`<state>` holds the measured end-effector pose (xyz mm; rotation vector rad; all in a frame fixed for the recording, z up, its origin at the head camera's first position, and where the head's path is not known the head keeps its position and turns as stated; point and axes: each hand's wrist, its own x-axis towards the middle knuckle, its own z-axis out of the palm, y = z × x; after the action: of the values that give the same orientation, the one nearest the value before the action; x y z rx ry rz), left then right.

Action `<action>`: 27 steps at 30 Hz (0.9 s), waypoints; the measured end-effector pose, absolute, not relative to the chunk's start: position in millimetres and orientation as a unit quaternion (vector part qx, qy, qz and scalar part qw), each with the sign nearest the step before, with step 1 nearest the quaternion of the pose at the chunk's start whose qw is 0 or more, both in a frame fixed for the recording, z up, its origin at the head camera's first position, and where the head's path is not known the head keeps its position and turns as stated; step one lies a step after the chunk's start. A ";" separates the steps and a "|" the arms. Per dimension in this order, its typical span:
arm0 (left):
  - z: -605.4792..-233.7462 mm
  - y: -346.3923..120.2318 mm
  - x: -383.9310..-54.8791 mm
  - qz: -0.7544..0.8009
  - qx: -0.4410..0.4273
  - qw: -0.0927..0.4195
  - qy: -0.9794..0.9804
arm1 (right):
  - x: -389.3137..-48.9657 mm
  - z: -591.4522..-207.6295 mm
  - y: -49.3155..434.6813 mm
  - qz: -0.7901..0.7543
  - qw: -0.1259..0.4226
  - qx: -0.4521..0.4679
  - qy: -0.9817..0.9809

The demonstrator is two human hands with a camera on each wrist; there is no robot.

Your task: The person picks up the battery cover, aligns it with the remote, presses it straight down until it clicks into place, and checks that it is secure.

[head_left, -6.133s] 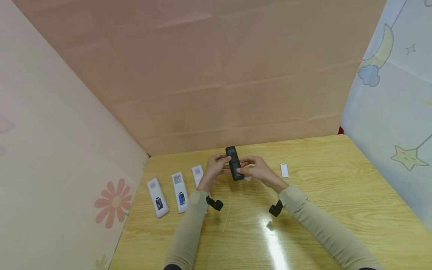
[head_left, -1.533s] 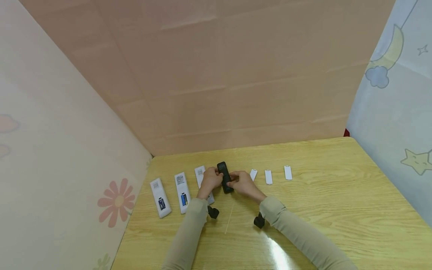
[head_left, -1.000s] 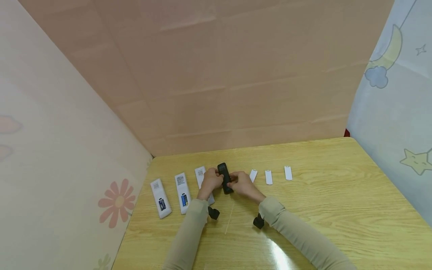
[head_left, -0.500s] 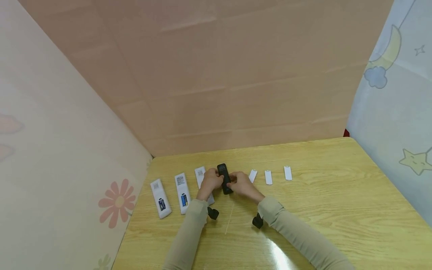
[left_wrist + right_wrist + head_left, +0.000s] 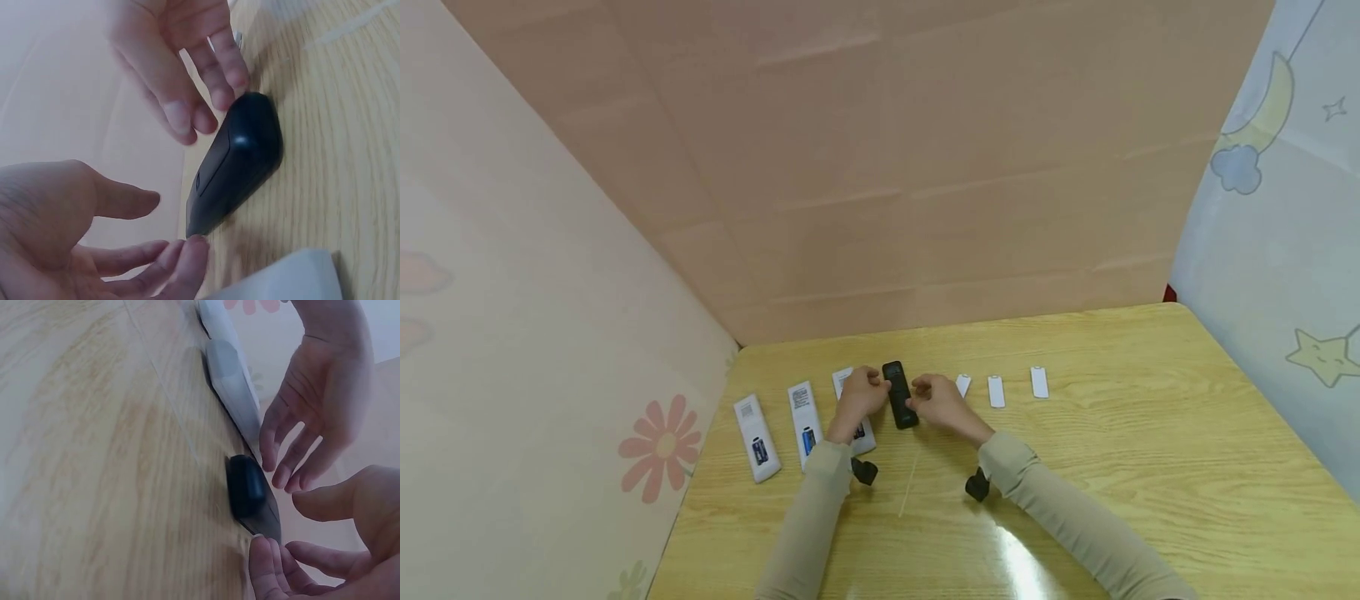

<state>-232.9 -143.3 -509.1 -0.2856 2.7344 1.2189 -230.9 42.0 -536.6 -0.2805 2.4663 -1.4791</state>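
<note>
A black remote control (image 5: 898,393) lies back side up on the wooden table, at the right end of a row of remotes. My left hand (image 5: 861,396) hovers at its left side over a white remote control (image 5: 863,439), thumb and fingers spread apart. On the other side is my right hand (image 5: 942,404), its fingers loosely bent and holding nothing. In the left wrist view, a seam and small notch show on the black remote (image 5: 234,162), whose edge the fingertips of both hands are close to or lightly touching.
Two more white remotes, one on the far left (image 5: 757,439) and one beside it (image 5: 802,412), show batteries in uncovered compartments. Right of my hands lie three white battery covers: one slanted (image 5: 963,384), one in the middle (image 5: 996,392) and one farther right (image 5: 1039,382). A papered wall stands behind.
The black remote, held up in both hands 6.1 s ago, was set down on the table. Since half a second ago both hands have let go; the left has drawn slightly left.
</note>
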 end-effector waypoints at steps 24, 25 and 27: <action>-513.5 -186.1 -226.3 0.418 -0.117 -0.025 0.901 | -225.6 -513.2 76.6 -0.504 0.090 -0.115 0.851; -514.3 -187.8 -226.2 0.414 -0.121 -0.024 0.902 | -225.3 -512.1 78.5 -0.503 0.087 -0.117 0.852; -515.1 -191.0 -225.3 0.409 -0.128 -0.024 0.903 | -224.6 -509.5 81.8 -0.500 0.086 -0.116 0.854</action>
<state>-225.3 -191.0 -515.1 -0.4071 2.8823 1.3037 -224.6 81.8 -509.5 -0.3470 2.5451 -1.4915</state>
